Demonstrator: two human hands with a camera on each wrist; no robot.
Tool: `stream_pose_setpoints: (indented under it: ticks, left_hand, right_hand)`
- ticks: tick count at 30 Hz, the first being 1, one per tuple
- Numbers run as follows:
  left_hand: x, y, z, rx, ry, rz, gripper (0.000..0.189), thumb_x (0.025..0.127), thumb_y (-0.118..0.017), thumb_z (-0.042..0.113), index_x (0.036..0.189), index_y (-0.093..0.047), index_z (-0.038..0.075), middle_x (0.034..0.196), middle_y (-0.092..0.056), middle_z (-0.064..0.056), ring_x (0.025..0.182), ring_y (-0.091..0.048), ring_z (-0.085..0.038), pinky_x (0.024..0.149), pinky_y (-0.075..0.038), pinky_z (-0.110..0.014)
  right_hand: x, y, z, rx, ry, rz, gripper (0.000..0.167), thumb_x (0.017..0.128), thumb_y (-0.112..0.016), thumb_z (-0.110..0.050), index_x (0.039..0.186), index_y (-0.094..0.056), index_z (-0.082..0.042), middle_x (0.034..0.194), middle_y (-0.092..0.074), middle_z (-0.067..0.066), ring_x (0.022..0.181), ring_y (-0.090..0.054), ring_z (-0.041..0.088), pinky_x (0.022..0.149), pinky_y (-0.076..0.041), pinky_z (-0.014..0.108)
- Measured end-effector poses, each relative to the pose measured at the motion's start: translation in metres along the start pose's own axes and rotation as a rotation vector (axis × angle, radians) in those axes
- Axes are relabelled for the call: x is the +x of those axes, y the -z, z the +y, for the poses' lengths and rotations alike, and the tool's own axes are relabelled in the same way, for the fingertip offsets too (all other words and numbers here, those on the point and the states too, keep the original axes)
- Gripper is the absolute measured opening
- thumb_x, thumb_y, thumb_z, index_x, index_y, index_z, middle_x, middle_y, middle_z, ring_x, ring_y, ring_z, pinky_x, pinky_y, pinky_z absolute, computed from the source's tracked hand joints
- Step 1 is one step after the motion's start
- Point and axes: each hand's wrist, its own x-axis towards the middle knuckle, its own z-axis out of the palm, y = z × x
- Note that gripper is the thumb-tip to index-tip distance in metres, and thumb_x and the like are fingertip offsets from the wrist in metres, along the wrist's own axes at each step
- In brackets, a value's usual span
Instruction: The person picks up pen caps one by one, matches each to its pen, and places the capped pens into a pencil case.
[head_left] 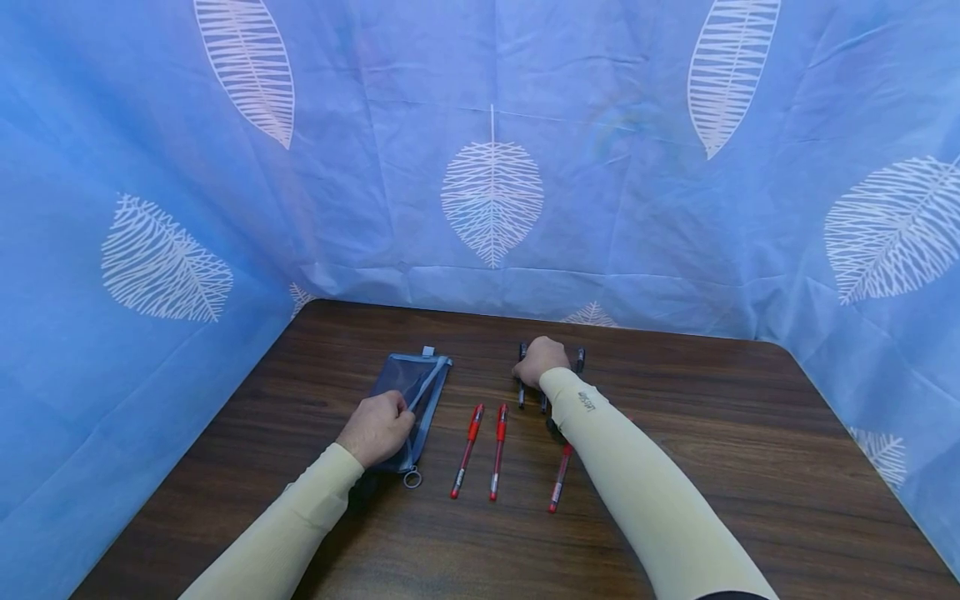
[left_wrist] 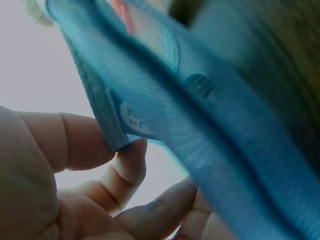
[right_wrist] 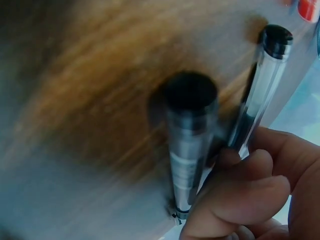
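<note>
A blue mesh zip pouch [head_left: 431, 421] lies on the table at the left, a metal ring [head_left: 412, 478] at its near end. My left hand [head_left: 378, 427] rests over its left side; in the left wrist view the fingertips pinch an edge of the mesh [left_wrist: 111, 120]. Farther right, my right hand [head_left: 543, 360] reaches over several black pens. The thumb and fingers pinch the leftmost black pen [head_left: 522, 396], seen with its dark end up in the right wrist view [right_wrist: 260, 90]. Another black pen [right_wrist: 187, 140] stands out beside the fingers there.
Two red pens [head_left: 467, 454] [head_left: 498, 454] lie side by side between pouch and right arm. A third red pen [head_left: 560, 483] is partly under the right forearm. One more black pen [head_left: 580, 358] shows beyond the right wrist. Blue leaf-patterned cloth [head_left: 420, 225] hangs behind the wooden table [head_left: 712, 400].
</note>
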Motion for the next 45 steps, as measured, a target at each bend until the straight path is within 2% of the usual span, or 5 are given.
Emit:
stream_pose_setpoints:
  ticks: [18,25,30,39,45]
  left_hand:
    - [0.0,0.0,0.001,0.003,-0.019,0.016,0.016,0.098,-0.053,0.021,0.088,-0.059,0.01,0.071,-0.057,-0.004,0.059,-0.054,-0.017,0.051,-0.045,-0.029]
    - [0.001,0.001,0.001,0.0,-0.005,0.006,0.016,0.099,-0.053,0.022,0.09,-0.06,0.011,0.072,-0.057,-0.005,0.06,-0.055,-0.017,0.051,-0.045,-0.029]
    - [0.002,0.0,0.0,-0.004,0.01,-0.008,0.015,0.099,-0.053,0.022,0.092,-0.06,0.011,0.074,-0.057,-0.005,0.061,-0.055,-0.018,0.052,-0.046,-0.029]
    - [-0.001,0.0,0.001,-0.008,0.007,-0.003,0.015,0.099,-0.053,0.021,0.092,-0.06,0.01,0.073,-0.057,-0.006,0.061,-0.055,-0.018,0.052,-0.046,-0.029]
    - [0.0,0.001,0.002,-0.009,0.01,-0.013,0.015,0.099,-0.052,0.02,0.094,-0.06,0.009,0.074,-0.058,-0.006,0.062,-0.056,-0.018,0.052,-0.047,-0.029]
  right_hand:
    - [0.0,-0.001,-0.008,0.054,0.012,0.002,0.053,0.093,-0.065,-0.025,0.047,-0.04,-0.017,0.044,-0.031,-0.004,0.039,-0.032,0.012,0.044,-0.036,0.028]
    - [-0.007,-0.003,-0.017,0.216,-0.016,-0.073,0.042,0.09,-0.065,-0.023,0.05,-0.058,-0.012,0.046,-0.051,0.001,0.04,-0.041,0.014,0.042,-0.035,0.029]
    - [-0.014,-0.007,-0.026,0.24,0.022,-0.11,0.035,0.088,-0.066,-0.021,0.056,-0.068,-0.007,0.05,-0.059,0.003,0.043,-0.049,0.016,0.047,-0.038,0.029]
    - [-0.037,-0.022,-0.055,0.351,0.116,-0.248,0.034,0.091,-0.066,-0.02,0.058,-0.066,-0.011,0.053,-0.057,0.0,0.046,-0.052,0.013,0.054,-0.05,0.029]
    - [-0.05,-0.031,-0.07,0.383,0.151,-0.29,0.031,0.09,-0.067,-0.017,0.06,-0.066,-0.009,0.053,-0.058,0.0,0.046,-0.052,0.011,0.054,-0.049,0.027]
